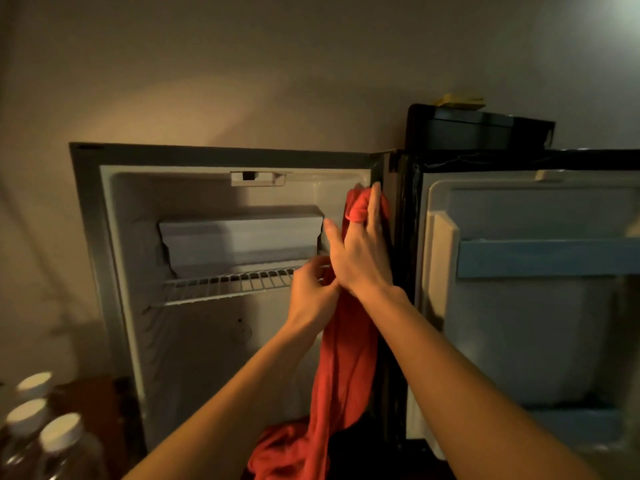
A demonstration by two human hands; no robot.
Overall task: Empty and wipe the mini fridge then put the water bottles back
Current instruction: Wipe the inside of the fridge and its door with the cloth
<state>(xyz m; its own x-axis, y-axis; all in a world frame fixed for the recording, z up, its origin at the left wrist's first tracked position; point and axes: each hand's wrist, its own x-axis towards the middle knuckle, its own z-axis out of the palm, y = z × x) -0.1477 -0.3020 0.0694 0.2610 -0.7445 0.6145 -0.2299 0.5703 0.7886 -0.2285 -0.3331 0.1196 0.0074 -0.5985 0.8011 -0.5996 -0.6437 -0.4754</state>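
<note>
- While the mini fridge [221, 237] stands with its door [519, 289] swung wide to the right, a red cloth [346, 358] is pressed against the inner right wall near the top front corner.
- Right hand [360, 251]: fingers are laid out straight and spread, with the cloth bunched under and between them; the palm is flat toward the wall.
- Left hand [311, 292]: fingers are curled near the hanging part of the cloth, just below the right hand; whether the fabric is actually gripped cannot be told.
- The rest of the cloth is seen trailing down past the fridge's lower edge into a heap at the bottom of the view.
- The cavity is judged emptied: only a wire shelf [228, 282] and the freezer box [242, 240] are visible inside.
- 3 water bottles [45, 438] with white caps are noted outside, at the lower left, well apart from the hands.
- Step judged in hand: wiping the interior.
- For a good wipe, the loose tail should be gathered up by the left hand so nothing drags or snags on the shelf wires.
- Flat, even pressure is advised, worked from the top corner downward, so that drips are caught by later strokes.
- The shelf and the door liner are judged not yet wiped.
</note>
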